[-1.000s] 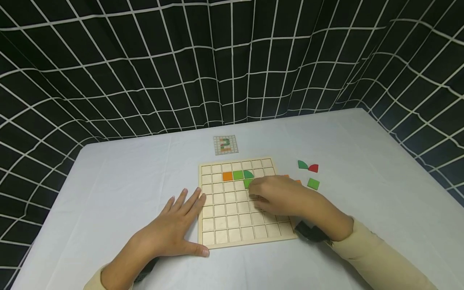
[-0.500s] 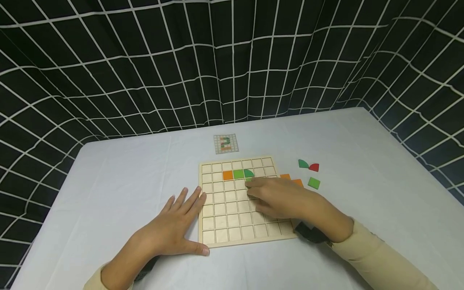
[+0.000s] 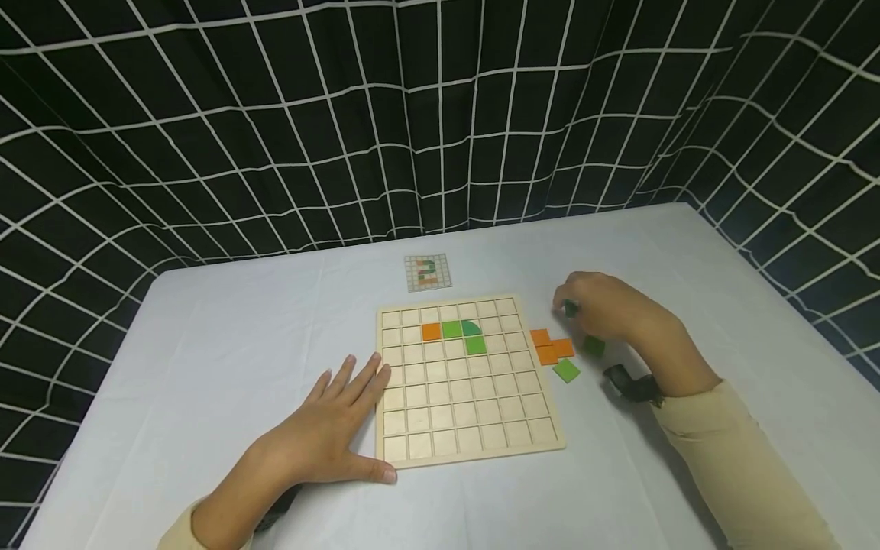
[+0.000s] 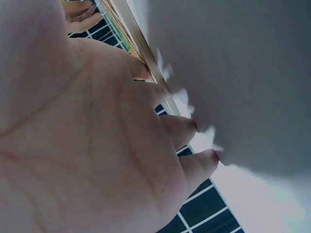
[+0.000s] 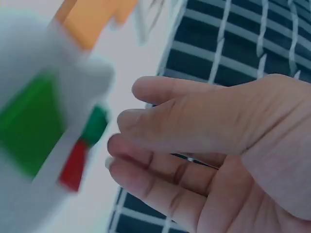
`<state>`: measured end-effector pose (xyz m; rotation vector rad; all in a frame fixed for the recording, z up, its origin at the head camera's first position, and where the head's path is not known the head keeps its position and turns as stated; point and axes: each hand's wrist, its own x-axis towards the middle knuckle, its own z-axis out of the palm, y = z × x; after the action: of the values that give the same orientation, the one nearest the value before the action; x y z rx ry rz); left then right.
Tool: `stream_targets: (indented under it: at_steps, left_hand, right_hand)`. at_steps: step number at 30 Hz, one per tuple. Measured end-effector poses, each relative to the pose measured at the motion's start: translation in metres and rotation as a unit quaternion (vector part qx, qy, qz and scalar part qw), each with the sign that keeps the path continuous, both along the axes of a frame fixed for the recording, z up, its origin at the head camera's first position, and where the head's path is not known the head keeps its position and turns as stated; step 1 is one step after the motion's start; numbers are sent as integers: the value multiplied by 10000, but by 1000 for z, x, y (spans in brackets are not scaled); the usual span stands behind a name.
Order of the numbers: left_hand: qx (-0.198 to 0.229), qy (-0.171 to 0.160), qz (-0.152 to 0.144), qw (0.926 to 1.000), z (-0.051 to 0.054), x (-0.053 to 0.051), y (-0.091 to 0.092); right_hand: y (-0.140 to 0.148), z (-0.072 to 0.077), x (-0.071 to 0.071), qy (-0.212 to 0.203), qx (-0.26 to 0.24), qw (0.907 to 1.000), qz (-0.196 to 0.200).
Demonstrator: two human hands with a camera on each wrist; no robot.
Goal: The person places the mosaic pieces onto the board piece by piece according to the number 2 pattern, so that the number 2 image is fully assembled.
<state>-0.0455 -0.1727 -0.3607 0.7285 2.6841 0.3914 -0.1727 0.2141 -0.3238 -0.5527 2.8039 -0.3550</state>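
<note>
My left hand [image 3: 323, 439] lies with fingers spread at the left edge of the wooden grid board [image 3: 440, 418], index fingertip and thumb tip along its rim. On the board sit an orange square tile [image 3: 431, 331], a light green square tile [image 3: 451, 329], a dark green quarter-circle tile [image 3: 470, 328] and another light green square tile [image 3: 476, 345]. To the board's right, my right hand [image 3: 608, 305] hovers over a loose dark green quarter-circle tile [image 5: 95, 124], fingers loosely bent and holding nothing. Touching that tile is a red quarter-circle tile [image 5: 74, 166], hidden in the head view.
Several orange square tiles [image 3: 548, 354] lie beside the board's right edge, near a light green square tile [image 3: 567, 370]. Another green square tile [image 3: 593, 346] is shaded under my right hand. A small pattern card [image 3: 428, 273] lies behind the board. A dark gridded curtain [image 3: 412, 114] hangs behind the table.
My right hand has left the board and moved right and away, over the loose quarter-circle tiles. The light green square it was touching now shows fully in its cell. My left hand stays put.
</note>
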Motion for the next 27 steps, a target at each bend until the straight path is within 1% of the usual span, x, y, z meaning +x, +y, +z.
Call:
stream_targets:
  at_steps: [3,6,10,16,21,27]
  left_hand:
    - [-5,0,3,10000,-1,0,0]
    - [-19,19,-9,10000,-1,0,0]
    - [-44,49,-19,10000,-2,0,0]
    - [-32,2,6,10000,-2,-1,0]
    - [-18,-16,-15,10000,-3,-1,0]
    - [-58,-41,6,10000,-3,0,-1]
  right_hand:
    - [11,-9,-9,-114,-190,9994,-260]
    - [13,-14,-13,-76,-303,9989,-338]
    - [9,-15,-13,-36,-347,9989,-321]
    - [4,-15,-12,-37,-241,9989,-405]
    - [4,-15,-12,-14,-141,9993,-339]
    - [0,-13,-9,58,-202,9997,-84]
